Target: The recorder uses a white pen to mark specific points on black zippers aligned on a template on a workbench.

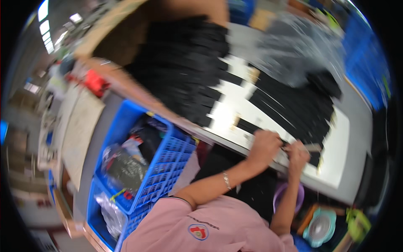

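Observation:
At the near edge of the white work board (pixel 342 138), my two hands work close together. My left hand (pixel 264 148) has its fingers closed at the end of a black fabric strip (pixel 247 125). Just to its right, my right hand (pixel 298 154) is pinched closed. A pale, narrow piece (pixel 312 148) sticks out past its fingers; blur hides what it is. A small dark bit shows between the hands. Beyond the right hand lies a row of black strips (pixel 289 105), some with pale tan ends.
A large heap of black strips (pixel 180 67) spreads from an open cardboard box (pixel 113 46) at the far left. Clear plastic bags (pixel 298 46) lie at the back right. Blue crates (pixel 161 168) with bagged items stand at left. A teal fan (pixel 320 227) and purple basket (pixel 299 197) sit below.

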Motion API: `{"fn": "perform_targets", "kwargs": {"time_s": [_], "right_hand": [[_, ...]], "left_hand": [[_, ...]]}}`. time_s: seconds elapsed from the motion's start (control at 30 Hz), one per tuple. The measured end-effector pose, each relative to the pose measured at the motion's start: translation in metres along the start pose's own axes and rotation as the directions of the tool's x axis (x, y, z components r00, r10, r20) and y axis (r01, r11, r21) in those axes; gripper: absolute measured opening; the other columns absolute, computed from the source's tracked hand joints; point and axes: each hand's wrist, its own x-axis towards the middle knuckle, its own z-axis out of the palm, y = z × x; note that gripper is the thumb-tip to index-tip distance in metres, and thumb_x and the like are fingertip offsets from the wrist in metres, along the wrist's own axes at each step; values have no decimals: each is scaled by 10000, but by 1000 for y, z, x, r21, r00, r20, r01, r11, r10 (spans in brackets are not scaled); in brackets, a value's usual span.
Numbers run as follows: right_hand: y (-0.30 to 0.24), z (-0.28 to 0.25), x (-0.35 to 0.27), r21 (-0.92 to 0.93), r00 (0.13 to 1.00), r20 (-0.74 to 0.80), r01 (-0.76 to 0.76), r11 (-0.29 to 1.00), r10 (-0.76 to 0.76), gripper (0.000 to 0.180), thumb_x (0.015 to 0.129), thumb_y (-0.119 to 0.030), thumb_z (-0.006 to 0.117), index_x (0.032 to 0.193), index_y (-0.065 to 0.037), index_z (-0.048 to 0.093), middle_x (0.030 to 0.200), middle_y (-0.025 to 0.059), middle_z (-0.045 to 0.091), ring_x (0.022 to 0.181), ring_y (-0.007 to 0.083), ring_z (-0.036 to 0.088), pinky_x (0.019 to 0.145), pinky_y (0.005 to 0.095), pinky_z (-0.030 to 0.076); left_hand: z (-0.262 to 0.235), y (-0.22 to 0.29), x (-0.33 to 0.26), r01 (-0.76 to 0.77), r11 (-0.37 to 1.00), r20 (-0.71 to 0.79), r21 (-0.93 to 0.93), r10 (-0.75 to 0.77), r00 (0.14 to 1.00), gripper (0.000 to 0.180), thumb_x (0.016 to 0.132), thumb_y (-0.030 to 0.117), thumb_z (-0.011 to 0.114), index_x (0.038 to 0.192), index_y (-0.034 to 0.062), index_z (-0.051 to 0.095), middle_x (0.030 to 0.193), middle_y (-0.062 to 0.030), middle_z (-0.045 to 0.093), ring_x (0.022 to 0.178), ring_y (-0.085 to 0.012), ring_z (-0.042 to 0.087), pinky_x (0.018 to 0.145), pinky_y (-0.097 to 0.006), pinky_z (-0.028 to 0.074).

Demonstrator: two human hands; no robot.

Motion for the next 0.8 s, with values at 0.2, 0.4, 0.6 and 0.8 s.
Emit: {"fn": "perform_targets", "kwargs": {"time_s": [0.2, 0.4, 0.6, 0.8], "right_hand": [[-10, -26, -9, -386, 912, 0, 379, 841, -411, 303, 1075, -143, 540, 1310, -1, 668, 1042, 114, 724, 920, 232, 638, 870, 339, 487], [-10, -47, 30, -524, 883, 136, 449, 724, -449, 348, 1086, -172, 488, 1361, -2, 617, 1170, 158, 726, 1064, 331, 642, 1015, 419, 431], [2, -56, 24, -656, 911, 117, 370, 658, -395, 280, 1001, -99, 628, 1264, -17, 679, 1200, 172, 710, 1124, 360, 614, 1023, 454, 438], [17, -72, -18, -518, 896, 103, 419, 745, -432, 326, 868, 38, 726, 1183, -43, 715, 1127, 143, 690, 1113, 327, 618, 1013, 432, 468]], "left_hand": [[-5, 9, -2, 14, 1000, -73, 12, -13, 997, 125, 827, 93, 750, 883, 68, 642, 1036, -59, 620, 1043, -274, 576, 934, -420, 421], [-9, 5, 3, 15, 999, -89, 36, -11, 996, 109, 824, 72, 735, 849, 50, 631, 1023, -70, 594, 1055, -275, 547, 955, -417, 410], [-8, 2, 5, 14, 999, -68, 30, -12, 998, 103, 839, 78, 735, 869, 50, 640, 1036, -60, 608, 1051, -267, 560, 956, -415, 414], [-9, 4, -2, 22, 999, -78, 48, -18, 997, 105, 857, 92, 736, 895, 50, 648, 1040, -59, 620, 1050, -266, 573, 956, -415, 416]]}}
